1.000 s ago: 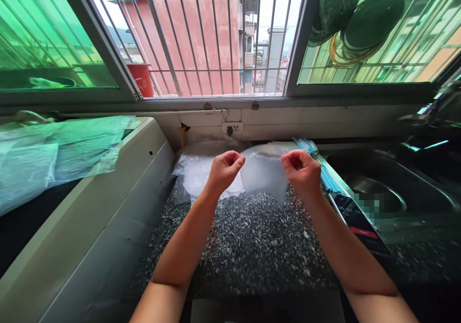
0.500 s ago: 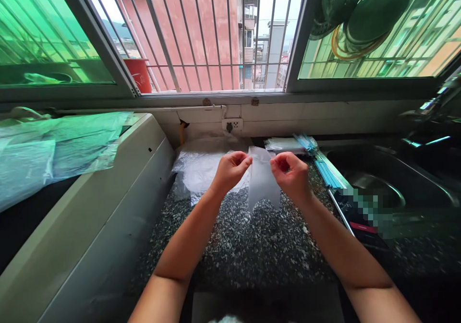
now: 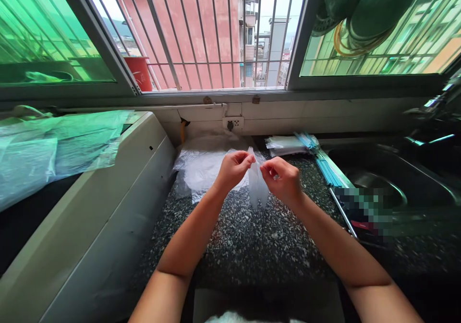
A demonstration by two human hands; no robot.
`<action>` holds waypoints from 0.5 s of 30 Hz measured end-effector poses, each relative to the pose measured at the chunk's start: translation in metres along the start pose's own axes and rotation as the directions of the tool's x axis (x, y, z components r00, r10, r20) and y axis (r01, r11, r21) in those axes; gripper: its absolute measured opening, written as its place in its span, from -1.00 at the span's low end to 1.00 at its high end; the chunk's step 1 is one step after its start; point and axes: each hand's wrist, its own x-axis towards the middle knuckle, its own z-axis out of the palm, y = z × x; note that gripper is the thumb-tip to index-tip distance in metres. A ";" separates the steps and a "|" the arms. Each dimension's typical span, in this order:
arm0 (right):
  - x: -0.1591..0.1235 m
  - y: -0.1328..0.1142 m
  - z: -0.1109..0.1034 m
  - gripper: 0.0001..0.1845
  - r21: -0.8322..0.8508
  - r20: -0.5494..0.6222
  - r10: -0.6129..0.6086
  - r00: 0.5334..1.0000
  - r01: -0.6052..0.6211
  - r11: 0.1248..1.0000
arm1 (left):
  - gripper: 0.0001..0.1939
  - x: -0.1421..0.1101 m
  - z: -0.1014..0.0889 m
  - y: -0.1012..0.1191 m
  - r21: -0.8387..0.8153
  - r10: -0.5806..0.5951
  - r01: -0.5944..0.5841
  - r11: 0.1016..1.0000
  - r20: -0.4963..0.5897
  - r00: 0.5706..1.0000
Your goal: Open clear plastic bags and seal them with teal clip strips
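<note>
My left hand (image 3: 233, 170) pinches the upper left edge of a small, translucent white plastic sheet (image 3: 256, 191). Opposite it, the fingertips of my right hand (image 3: 284, 178) are closed on the sheet's right edge. The sheet hangs folded and narrow between both hands, over the dark speckled countertop (image 3: 248, 251). Its lower end looks notched; whether it is a single sheet or a flat bag, I cannot tell. Behind my left hand lies a pile of clear plastic packaging (image 3: 201, 164).
At the back right are a clear packet (image 3: 286, 144) and a bundle of thin blue sticks (image 3: 326, 167). A partly blurred phone-like device (image 3: 360, 212) lies beside the dark sink (image 3: 428, 174). On the left stands a pale appliance (image 3: 118, 208) with plastic sheeting (image 3: 72, 145) over it.
My right hand has moved left, closer to my left hand. The plastic sheet, spread wide before, is now folded narrower between them.
</note>
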 end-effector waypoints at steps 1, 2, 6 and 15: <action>0.000 0.000 0.001 -0.83 -0.008 0.003 -0.014 1.000 0.014 1.000 | -0.76 0.000 0.000 0.000 -0.003 -0.004 0.004 1.000 0.005 1.000; -0.001 0.000 0.002 -0.83 -0.018 0.005 -0.028 1.000 0.028 0.999 | -0.73 0.001 0.000 0.000 -0.003 -0.009 0.009 1.000 0.010 1.000; -0.003 -0.002 0.004 -0.83 -0.089 0.003 -0.107 0.994 0.107 0.990 | -0.58 0.001 -0.003 0.001 0.035 -0.022 0.021 0.999 0.036 0.999; -0.007 -0.004 0.007 -0.84 -0.216 0.025 -0.210 0.977 0.211 0.953 | -0.70 0.001 -0.004 0.004 0.040 -0.116 0.113 0.993 0.071 0.991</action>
